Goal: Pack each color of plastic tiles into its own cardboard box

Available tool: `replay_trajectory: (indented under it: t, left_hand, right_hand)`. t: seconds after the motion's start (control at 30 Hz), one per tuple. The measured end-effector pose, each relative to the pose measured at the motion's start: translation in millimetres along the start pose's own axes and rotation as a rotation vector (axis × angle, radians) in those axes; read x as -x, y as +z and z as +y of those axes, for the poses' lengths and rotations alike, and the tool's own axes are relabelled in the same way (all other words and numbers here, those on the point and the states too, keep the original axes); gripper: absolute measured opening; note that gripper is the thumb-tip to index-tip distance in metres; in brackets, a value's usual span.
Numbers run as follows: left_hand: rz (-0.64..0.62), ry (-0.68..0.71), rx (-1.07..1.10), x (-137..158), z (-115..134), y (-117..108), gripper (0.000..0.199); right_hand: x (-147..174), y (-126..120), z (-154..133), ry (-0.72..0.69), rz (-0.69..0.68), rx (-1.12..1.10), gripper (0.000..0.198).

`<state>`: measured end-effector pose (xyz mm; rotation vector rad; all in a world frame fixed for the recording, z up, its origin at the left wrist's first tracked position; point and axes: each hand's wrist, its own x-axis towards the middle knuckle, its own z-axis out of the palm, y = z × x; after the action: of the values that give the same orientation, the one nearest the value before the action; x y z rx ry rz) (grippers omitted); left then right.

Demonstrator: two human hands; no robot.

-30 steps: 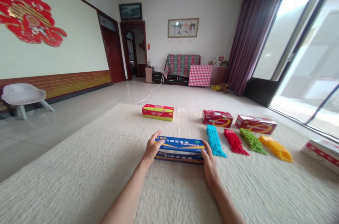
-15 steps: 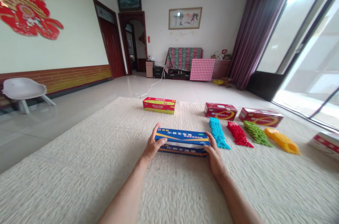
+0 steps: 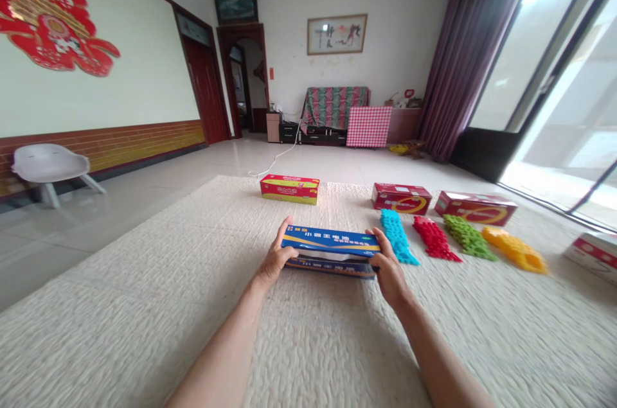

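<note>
Looking at a long, slim blue box (image 3: pixel 330 241), printed cardboard with a bit of gloss, on the cream rug (image 3: pixel 318 337) front and centre. Clasped at one end by the left hand (image 3: pixel 271 260) and at the other by the right hand (image 3: pixel 390 270), both half-curled, thumbs at the near top edge, fingers round the ends, so a firm two-ended hold. Lifted slightly along the near edge of the lid, with a pale wavy strip and a thin dark gap. All rippled quilting underneath. Off to the right, knobbly strips in turquoise (image 3: pixel 398 238), red (image 3: pixel 434 241), green (image 3: pixel 468 236) and yellow (image 3: pixel 515 250), bumpy and plastic-looking. Just behind those, two shiny maroon cartons (image 3: pixel 401 200). Further back near the rug's far edge, a blocky red-and-yellow box (image 3: pixel 289 190).
</note>
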<state>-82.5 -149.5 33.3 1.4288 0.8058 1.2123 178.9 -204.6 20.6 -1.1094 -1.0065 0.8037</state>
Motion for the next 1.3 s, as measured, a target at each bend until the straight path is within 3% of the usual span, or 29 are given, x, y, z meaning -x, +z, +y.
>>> replay_trajectory:
  t: [0.57,0.73,0.87,1.07,1.2,1.3]
  left_hand:
    - [0.012,0.016,0.066,-6.7,-10.9,-2.3,0.085]
    - [-0.017,-0.005,0.16,-7.2,-10.7,-3.2,0.084]
    - [-0.024,0.003,0.162,-6.5,-9.6,-2.9,0.081]
    - [0.017,0.002,0.168,-5.6,-6.0,1.1,0.066]
    - [0.032,-0.021,0.271,-8.7,-1.9,2.7,0.042]
    - [0.074,-0.065,0.291,-11.6,-0.9,2.1,0.04]
  right_hand:
    - [6.7,-5.2,-8.6,-0.135,0.004,0.14,0.052]
    - [6.3,-10.8,-14.4,-0.097,-0.041,0.146,0.045]
    - [6.0,-10.1,-19.5,-0.098,0.003,0.159,0.047]
    - [5.1,-9.3,-26.5,-0.17,0.053,0.21,0.032]
    - [1.0,-10.6,-23.0,-0.087,0.082,0.044,0.031]
    - [-3.5,-11.7,-18.4,-0.03,0.132,-0.041,0.034]
